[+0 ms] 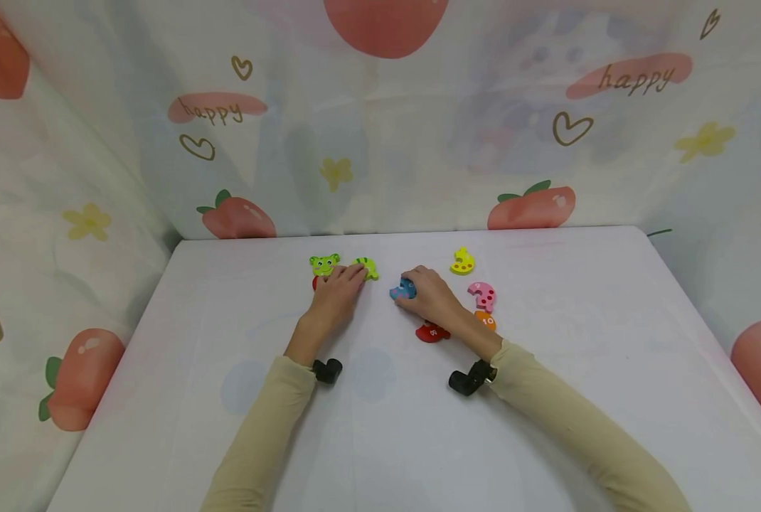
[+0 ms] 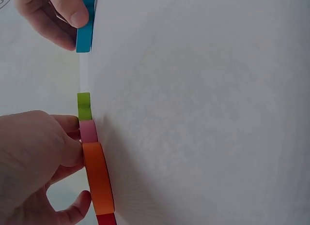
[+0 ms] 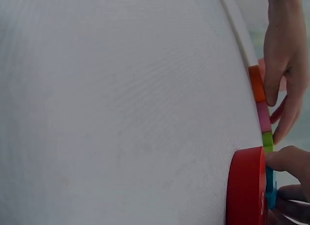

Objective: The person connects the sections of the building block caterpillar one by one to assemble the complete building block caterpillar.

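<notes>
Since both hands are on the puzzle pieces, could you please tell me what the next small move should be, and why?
I would probably slide the blue puzzle piece left toward the striped green piece: the right hand already pinches it, a gap separates the two, and the left hand touches the row of pieces that ends in the green one.

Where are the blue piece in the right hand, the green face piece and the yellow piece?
Blue piece [image 2: 85, 36]: left wrist view, on its side edge.
Green face piece [image 1: 323, 265]: head view, middle of the face.
Yellow piece [image 1: 462, 266]: head view, on its top face.
</notes>
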`<state>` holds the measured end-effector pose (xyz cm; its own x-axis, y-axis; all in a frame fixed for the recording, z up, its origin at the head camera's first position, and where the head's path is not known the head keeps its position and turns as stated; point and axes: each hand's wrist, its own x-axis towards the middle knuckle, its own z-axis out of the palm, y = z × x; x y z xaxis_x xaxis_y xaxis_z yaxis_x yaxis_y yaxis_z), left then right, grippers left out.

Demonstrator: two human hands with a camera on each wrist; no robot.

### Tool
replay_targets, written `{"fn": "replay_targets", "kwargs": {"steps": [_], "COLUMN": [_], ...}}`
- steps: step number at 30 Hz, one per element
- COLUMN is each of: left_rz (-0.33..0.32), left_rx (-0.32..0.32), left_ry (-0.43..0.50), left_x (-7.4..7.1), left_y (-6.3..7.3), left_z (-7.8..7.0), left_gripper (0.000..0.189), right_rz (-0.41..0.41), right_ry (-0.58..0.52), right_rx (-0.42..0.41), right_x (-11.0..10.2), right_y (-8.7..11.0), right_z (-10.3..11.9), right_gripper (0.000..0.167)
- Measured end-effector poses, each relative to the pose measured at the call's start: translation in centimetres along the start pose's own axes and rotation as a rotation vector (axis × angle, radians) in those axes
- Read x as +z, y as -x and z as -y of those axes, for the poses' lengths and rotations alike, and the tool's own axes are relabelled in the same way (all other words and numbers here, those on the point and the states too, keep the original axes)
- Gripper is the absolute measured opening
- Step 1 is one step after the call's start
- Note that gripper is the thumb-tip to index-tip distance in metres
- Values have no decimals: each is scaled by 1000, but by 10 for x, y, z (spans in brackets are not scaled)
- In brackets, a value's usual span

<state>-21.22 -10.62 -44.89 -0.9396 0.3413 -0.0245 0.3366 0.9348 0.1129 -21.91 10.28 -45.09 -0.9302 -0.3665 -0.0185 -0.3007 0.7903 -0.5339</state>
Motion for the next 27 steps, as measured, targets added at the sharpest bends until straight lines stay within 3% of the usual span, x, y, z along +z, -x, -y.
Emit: {"fn": "replay_targets", "kwargs": {"steps": [12, 27], "left_rz": [-10, -1], "left_rx": [0, 31], "left_ry": [-3, 4], "left_x": [2, 1], "left_y": [0, -3], "left_z": [2, 7], "left_gripper": [44, 45], "right_rz": [-38, -1], "right_ry": [-84, -103], "right_rx": [-95, -66], "right_x": [2, 9], "right_y": [-10, -32], "right_z": [13, 20], "right_gripper": [53, 54]}}
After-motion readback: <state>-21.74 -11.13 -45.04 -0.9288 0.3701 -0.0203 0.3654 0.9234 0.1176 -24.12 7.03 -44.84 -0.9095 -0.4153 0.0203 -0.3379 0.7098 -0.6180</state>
